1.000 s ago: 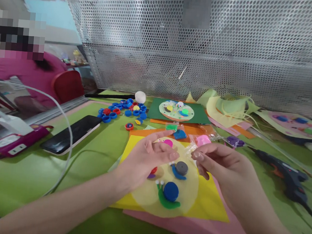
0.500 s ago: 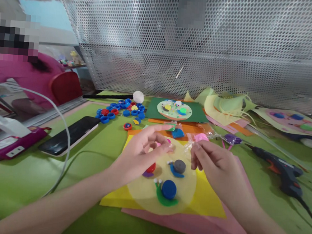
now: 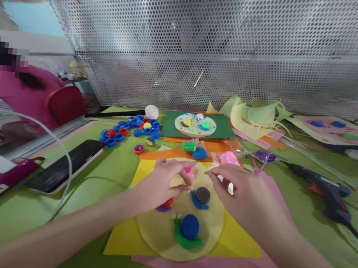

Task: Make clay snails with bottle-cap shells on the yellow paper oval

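A pale yellow paper circle (image 3: 155, 235) lies on a yellow sheet (image 3: 241, 244). On it sit snails made of clay and bottle caps: a blue cap on a green body (image 3: 189, 226), a grey cap on a blue body (image 3: 202, 195) and a red cap on a purple body (image 3: 166, 203). My left hand (image 3: 159, 184) rests on the circle with fingers curled and pinched beside a small pink clay piece (image 3: 188, 170). My right hand (image 3: 245, 195) hovers by the grey snail, fingertips pinched, with a bit of clear plastic wrapper (image 3: 229, 188) under them.
Small clay bags, green (image 3: 189, 145), blue (image 3: 200, 153), pink (image 3: 228, 157) and purple (image 3: 262, 156), lie behind the sheet. Several bottle caps (image 3: 130, 128) and a phone (image 3: 61, 166) are at left, a glue gun (image 3: 323, 188) at right. A finished circle lies on green paper (image 3: 225, 131). A person in pink (image 3: 21, 92) sits far left.
Both hands have dropped from above the sheet down onto the yellow circle and drawn closer to the pink piece. The left hand's fingers have curled in.
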